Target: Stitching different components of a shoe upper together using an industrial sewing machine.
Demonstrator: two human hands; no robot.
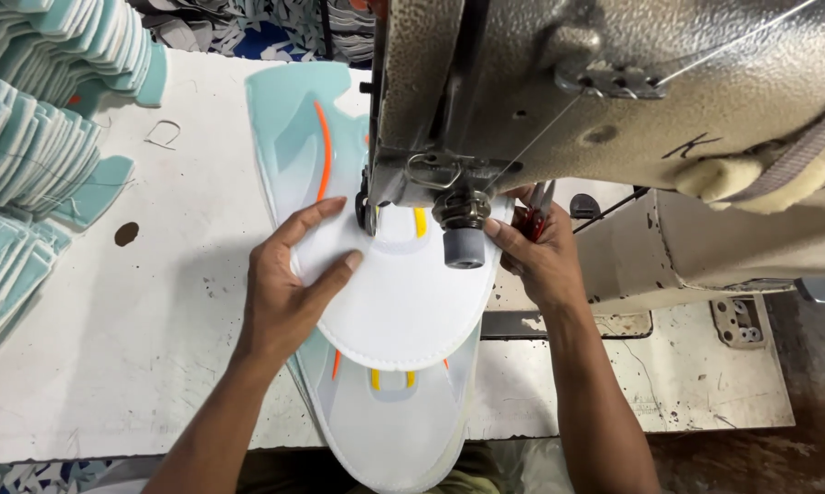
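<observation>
A white padded shoe piece (pixel 396 302) with yellow and orange marks lies under the head of a sewing machine (pixel 614 91). My left hand (pixel 289 284) lies flat on its left side, fingers spread toward the needle area (pixel 373 215). My right hand (pixel 536 256) presses the right edge of the piece with its fingertips, and a small red-handled snipper (pixel 534 218) is tucked in that hand. More joined pieces, white and pale teal with an orange stripe (pixel 323 151), trail away behind the machine and hang over the table's near edge (pixel 394 430).
Stacks of pale teal and white cut pieces (pixel 28 146) fill the left side of the white worktable (pixel 138 348). The machine's grey body overhangs the right half. A dark hole (pixel 126 233) marks the tabletop. Thread runs across the machine head.
</observation>
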